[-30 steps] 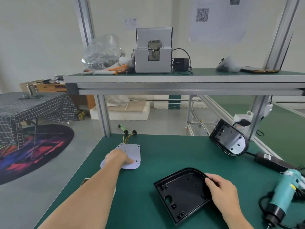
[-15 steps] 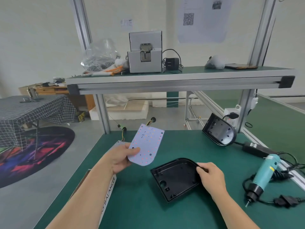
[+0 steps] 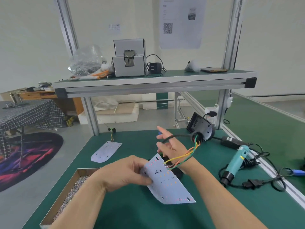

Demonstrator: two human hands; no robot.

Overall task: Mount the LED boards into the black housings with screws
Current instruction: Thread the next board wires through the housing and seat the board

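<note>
My left hand (image 3: pixel 128 172) grips the left edge of a white LED board (image 3: pixel 166 182), held tilted above the table. Coloured wires run from the board over my right wrist into a black cable (image 3: pixel 179 136). My right hand (image 3: pixel 168 146) holds that cable just behind the board, with its index finger pointing away. A black housing (image 3: pixel 179 173) lies under the board and my hands, mostly hidden. A second LED board (image 3: pixel 105 151) lies flat at the left of the green table (image 3: pixel 132 209). A second black housing (image 3: pixel 200 128) leans at the back right.
A teal electric screwdriver (image 3: pixel 234 164) with its cords lies at the right. A cardboard box of screws (image 3: pixel 72 192) sits at the front left. On the upper shelf (image 3: pixel 148 83) stand a grey screw feeder (image 3: pixel 128 61) and a plastic bag (image 3: pixel 85 61).
My left hand lifted an LED board off the table and brought it over the housing. My right hand let go of the housing and took hold of the board's cable. The camera tilted down.
</note>
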